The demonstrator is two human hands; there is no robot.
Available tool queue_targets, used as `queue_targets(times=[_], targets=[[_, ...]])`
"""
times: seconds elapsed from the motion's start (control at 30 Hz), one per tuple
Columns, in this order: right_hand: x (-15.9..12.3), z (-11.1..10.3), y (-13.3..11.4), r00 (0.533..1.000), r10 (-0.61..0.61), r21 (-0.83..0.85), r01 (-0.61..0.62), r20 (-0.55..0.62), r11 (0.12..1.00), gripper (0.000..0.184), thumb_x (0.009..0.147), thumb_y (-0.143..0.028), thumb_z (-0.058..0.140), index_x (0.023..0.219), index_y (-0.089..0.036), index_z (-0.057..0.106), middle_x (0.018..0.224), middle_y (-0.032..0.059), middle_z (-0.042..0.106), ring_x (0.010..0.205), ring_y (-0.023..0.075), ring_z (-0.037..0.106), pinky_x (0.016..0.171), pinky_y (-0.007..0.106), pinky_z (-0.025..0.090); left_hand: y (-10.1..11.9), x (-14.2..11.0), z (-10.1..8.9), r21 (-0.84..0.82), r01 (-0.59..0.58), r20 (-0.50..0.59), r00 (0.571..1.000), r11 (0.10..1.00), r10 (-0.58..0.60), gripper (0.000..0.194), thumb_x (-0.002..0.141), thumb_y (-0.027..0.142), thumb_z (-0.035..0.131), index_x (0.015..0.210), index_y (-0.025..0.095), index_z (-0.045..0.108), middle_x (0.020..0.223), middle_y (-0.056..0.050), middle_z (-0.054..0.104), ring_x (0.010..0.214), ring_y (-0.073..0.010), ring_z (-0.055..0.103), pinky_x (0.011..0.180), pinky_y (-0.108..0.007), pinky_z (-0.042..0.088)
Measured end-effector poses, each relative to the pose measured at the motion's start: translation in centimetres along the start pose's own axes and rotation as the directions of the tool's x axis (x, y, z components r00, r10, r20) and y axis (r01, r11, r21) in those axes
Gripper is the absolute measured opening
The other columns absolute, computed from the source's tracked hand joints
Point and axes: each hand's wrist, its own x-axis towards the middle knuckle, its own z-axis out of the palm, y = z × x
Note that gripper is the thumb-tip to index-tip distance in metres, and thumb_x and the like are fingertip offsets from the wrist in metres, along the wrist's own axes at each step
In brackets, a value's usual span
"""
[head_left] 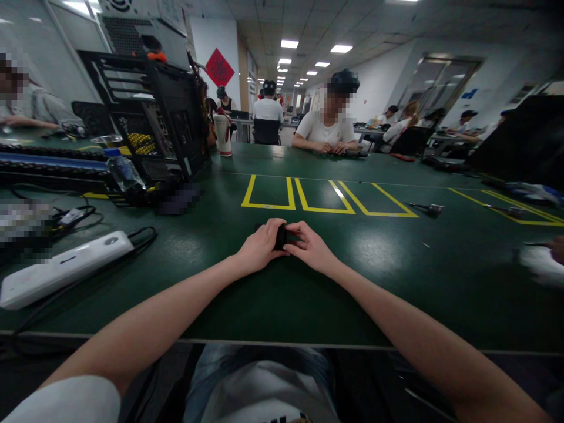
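Observation:
A small black object (281,237) is held between my two hands just above or on the green table (282,305); its kind cannot be made out. My left hand (263,245) wraps round it from the left, fingers curled over its top and thumb underneath. From the right, my right hand (309,247) pinches at its side with thumb and fingertips. Most of the object is hidden behind the left fingers. Beyond my hands, yellow tape outlines (268,207) mark the tabletop.
On the left lie a white power strip (66,267) with black cables, a plastic bottle (124,170) and an open black computer case (163,117). A paper cup (223,135) stands behind. A screwdriver-like tool (427,208) lies right. A person (330,123) sits opposite.

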Motion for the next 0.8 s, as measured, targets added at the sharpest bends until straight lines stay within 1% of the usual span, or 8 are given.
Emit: queue_targets(times=[0.17,0.3,0.37,0.53,0.67,0.7,0.8], targets=[[0.08,0.27,0.13,0.999,-0.005,0.007,0.005,-0.041,1.0,0.022,0.073,-0.023,0.056,0.094,-0.024,0.049,0.101,0.001,0.05,0.103,0.0169,0.051,0.085,0.036,0.048,0.07,0.05,0.01,-0.017,-0.006,-0.006,1.0,1.0,0.006,0.06,0.069,0.031,0.062,0.116,0.023,0.026,0.115,-0.008,0.042,0.101,-0.0253,0.05,0.077,-0.043,0.047],[0.04,0.32,0.03,0.999,0.008,-0.017,-0.008,-0.045,1.0,0.032,0.074,-0.022,0.054,0.105,-0.025,0.045,0.108,0.0031,0.048,0.107,0.018,0.048,0.086,0.037,0.048,0.06,0.04,-0.03,-0.016,-0.005,-0.005,1.0,1.0,0.005,0.06,0.069,0.032,0.062,0.116,0.023,0.027,0.115,-0.008,0.042,0.102,-0.0252,0.049,0.078,-0.043,0.046],[-0.02,0.33,0.02,0.999,0.012,-0.036,-0.013,-0.04,0.999,0.034,0.074,-0.021,0.054,0.106,-0.024,0.045,0.109,0.0037,0.048,0.107,0.0181,0.048,0.088,0.039,0.047,0.05,0.0,-0.07,-0.015,-0.008,-0.005,1.0,1.0,0.008,0.059,0.069,0.031,0.062,0.116,0.023,0.027,0.115,-0.008,0.042,0.102,-0.0249,0.049,0.078,-0.043,0.046],[-0.16,0.43,-0.16,0.998,-0.042,-0.058,0.039,-0.039,0.998,0.03,0.072,-0.018,0.057,0.1,-0.023,0.046,0.108,0.0024,0.047,0.104,0.0165,0.049,0.09,0.038,0.045,-0.04,-0.03,-0.03,-0.004,-0.008,-0.006,1.0,1.0,0.008,0.06,0.068,0.027,0.063,0.116,0.022,0.026,0.115,-0.008,0.042,0.102,-0.0245,0.049,0.077,-0.042,0.047],[-0.13,0.45,-0.39,0.999,-0.024,-0.028,0.023,-0.044,0.999,0.019,0.075,-0.023,0.054,0.093,-0.023,0.048,0.106,0.0024,0.048,0.1,0.0159,0.052,0.085,0.036,0.049,-0.12,0.05,0.13,-0.01,-0.007,-0.014,1.0,1.0,0.007,0.06,0.068,0.03,0.063,0.115,0.023,0.027,0.115,-0.008,0.042,0.102,-0.0253,0.05,0.077,-0.043,0.047],[-0.1,0.43,-0.4,0.999,-0.016,-0.029,0.015,-0.046,0.999,0.019,0.075,-0.024,0.053,0.093,-0.023,0.048,0.105,0.0024,0.049,0.1,0.0161,0.052,0.084,0.036,0.049,-0.13,0.06,0.15,-0.011,-0.005,-0.013,1.0,1.0,0.005,0.06,0.068,0.032,0.063,0.115,0.023,0.027,0.114,-0.008,0.042,0.101,-0.0254,0.05,0.076,-0.043,0.047],[-0.02,0.35,-0.34,0.999,0.004,-0.048,-0.006,-0.052,0.999,0.029,0.075,-0.023,0.054,0.102,-0.024,0.045,0.107,0.003,0.049,0.105,0.0178,0.049,0.085,0.038,0.048,-0.16,0.05,0.16,-0.015,0.0,-0.014,1.0,1.0,0.0,0.06,0.068,0.032,0.063,0.115,0.023,0.027,0.114,-0.008,0.042,0.101,-0.0256,0.05,0.076,-0.044,0.047]])
